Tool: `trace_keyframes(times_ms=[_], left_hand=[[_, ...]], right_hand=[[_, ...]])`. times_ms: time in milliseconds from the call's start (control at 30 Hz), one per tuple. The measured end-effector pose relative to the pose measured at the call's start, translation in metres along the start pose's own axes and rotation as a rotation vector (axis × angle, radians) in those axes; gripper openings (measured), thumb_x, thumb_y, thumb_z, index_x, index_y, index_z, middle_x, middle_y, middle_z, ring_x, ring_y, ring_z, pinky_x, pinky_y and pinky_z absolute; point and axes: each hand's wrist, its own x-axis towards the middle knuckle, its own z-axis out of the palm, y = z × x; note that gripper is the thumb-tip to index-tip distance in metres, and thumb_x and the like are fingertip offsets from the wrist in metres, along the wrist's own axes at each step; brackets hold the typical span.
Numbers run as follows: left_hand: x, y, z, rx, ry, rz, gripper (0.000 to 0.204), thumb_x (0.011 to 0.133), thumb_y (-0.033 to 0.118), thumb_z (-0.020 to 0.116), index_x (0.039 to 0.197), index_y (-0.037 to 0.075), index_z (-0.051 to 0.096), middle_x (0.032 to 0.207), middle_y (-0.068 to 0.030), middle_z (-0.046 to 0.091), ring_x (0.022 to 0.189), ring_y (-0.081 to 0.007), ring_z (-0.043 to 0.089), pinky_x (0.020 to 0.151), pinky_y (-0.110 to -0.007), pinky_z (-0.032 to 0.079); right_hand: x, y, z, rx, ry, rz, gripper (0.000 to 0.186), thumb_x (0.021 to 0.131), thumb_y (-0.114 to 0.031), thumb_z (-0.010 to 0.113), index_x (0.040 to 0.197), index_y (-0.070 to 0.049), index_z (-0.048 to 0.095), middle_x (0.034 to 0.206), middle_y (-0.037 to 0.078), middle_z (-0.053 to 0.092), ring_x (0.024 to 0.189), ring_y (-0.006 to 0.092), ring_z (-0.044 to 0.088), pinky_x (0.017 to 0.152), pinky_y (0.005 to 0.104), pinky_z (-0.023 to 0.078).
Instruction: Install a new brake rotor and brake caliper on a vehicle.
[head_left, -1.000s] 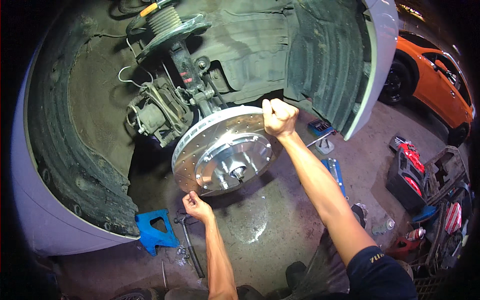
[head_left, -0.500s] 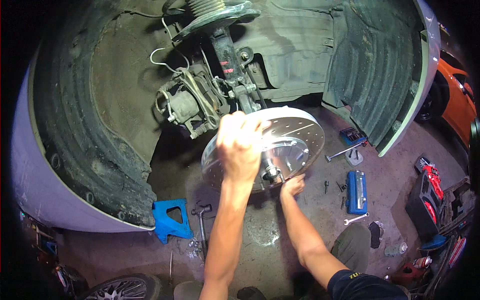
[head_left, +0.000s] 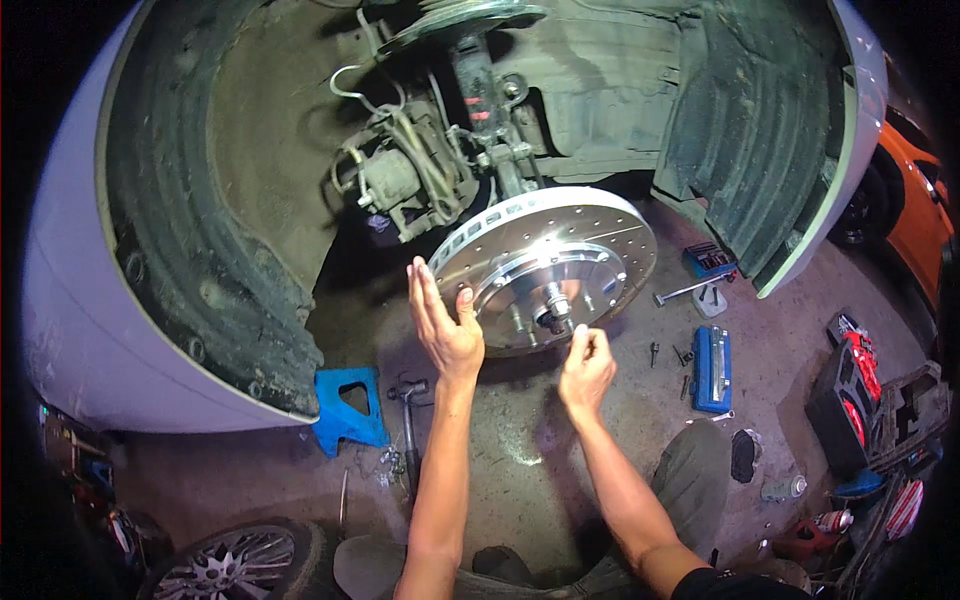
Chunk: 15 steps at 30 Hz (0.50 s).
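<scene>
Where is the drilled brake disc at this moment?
In the head view, the brake disc sits just right of centre, below the strut, with the left hand at its left edge and the right hand below its hub.

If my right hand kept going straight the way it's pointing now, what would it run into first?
Most likely the round, shiny silver metal brake disc, near its studded centre: your right hand points up toward it. Depth is unclear, so they may be touching.

The brake disc (head_left: 525, 275) is smooth, glossy metal. The caliper (head_left: 390, 178) is matt metal, the dim wheel-arch liner (head_left: 770, 130) probably plastic.
</scene>
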Motion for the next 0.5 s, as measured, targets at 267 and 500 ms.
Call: trace_keyframes(times_ms=[267,500], left_hand=[[-0.087,-0.039,-0.005,-0.05,0.016,-0.195,0.055,0.095,0.014,0.052,0.144,-0.001,0.037,0.15,-0.0225,0.036,0.139,-0.0382,0.035,0.114,-0.044,0.029],[-0.24,-0.12,-0.088,0.542,-0.301,-0.762,0.035,0.094,0.027,0.054,0.121,0.005,0.058,0.117,-0.0155,0.059,0.108,-0.034,0.056,0.093,-0.047,0.045]], right_hand=[[0.028,-0.067,0.0,-0.671,-0.025,-0.522,0.039,0.098,-0.038,0.051,0.078,-0.005,0.056,0.066,0.02,0.063,0.06,0.0408,0.063,0.054,0.0502,0.048],[0.025,-0.046,0.012,-0.451,-0.08,-0.359,0.058,0.101,-0.048,0.04,0.099,0.002,0.068,0.08,0.023,0.067,0.075,0.0392,0.064,0.071,0.0458,0.046]])
